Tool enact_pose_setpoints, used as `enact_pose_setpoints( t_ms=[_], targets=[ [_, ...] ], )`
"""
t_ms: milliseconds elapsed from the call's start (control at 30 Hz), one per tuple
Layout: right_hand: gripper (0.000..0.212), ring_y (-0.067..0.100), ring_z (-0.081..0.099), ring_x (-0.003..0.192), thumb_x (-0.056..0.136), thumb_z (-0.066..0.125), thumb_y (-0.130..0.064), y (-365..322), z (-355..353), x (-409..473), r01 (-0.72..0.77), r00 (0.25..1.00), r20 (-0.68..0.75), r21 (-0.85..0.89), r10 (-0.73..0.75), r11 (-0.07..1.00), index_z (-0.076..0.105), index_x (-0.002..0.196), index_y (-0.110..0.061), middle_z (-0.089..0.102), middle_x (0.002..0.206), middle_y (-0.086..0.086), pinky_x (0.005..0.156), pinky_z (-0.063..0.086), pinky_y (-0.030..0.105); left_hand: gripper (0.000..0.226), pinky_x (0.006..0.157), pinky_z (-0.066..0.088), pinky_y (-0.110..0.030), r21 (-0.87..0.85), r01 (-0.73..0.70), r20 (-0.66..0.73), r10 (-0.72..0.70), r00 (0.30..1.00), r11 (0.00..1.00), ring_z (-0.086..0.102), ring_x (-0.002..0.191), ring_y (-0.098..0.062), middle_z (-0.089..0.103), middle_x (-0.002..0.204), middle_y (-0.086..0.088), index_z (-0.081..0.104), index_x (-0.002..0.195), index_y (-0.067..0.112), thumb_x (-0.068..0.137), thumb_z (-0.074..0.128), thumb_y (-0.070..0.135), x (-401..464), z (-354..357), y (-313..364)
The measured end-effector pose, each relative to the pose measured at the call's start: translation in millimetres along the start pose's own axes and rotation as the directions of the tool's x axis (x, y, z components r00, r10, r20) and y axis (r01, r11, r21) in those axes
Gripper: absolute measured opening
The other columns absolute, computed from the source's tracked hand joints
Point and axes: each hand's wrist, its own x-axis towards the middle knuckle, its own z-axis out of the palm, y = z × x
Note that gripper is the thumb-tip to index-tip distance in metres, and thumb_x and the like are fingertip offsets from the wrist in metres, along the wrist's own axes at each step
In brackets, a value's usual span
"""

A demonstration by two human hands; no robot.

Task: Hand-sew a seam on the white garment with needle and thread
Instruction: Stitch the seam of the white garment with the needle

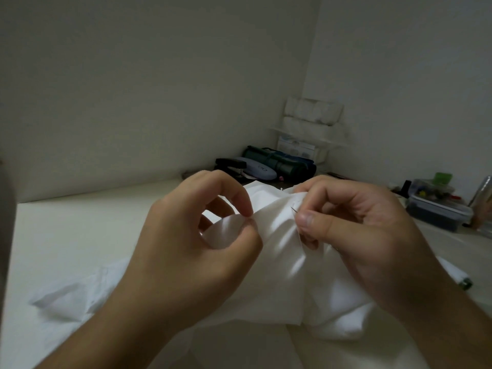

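Stitching looks midway: right hand [356, 230] pinches the needle [293, 209] in the white garment [277, 251], left hand [197, 243] pinching fabric; finished seam length unclear.

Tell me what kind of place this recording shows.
Probably a home desk in a room corner: a stapler, a clear box of small craft bits and stacked tissue packs sit along plain walls.
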Motion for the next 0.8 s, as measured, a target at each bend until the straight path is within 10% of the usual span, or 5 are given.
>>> enact_pose_setpoints(
  t_ms=[467,800],
  targets=[
    [0.020,0.034,0.058,0.079,0.083,0.069,-0.016,6,-10,1,-0.043,0.997,-0.070,-0.049,0.039,0.998,0.065,0.068,-0.004,0.057,0.072,0.022,0.080,0.043,0.038,0.015,0.055,0.049,-0.022,0.221,0.195,0.182,-0.237,0.954,0.955,0.066,0.061,-0.006,0.074,0.073,0.013,0.076,0.088,0.036,0.076,0.083,0.040,13,-35,-7],
    [0.035,0.026,0.055,0.067,0.092,0.071,-0.004,7,-8,3,-0.108,0.985,-0.152,-0.140,0.086,0.984,0.063,0.059,-0.014,0.058,0.064,0.013,0.069,0.045,0.027,0.010,0.046,0.046,-0.014,-0.033,0.386,-0.157,-0.386,0.909,0.922,0.065,0.054,-0.004,0.075,0.066,0.007,0.081,0.078,0.030,0.078,0.091,0.030,1,-43,-31]
  ],
)
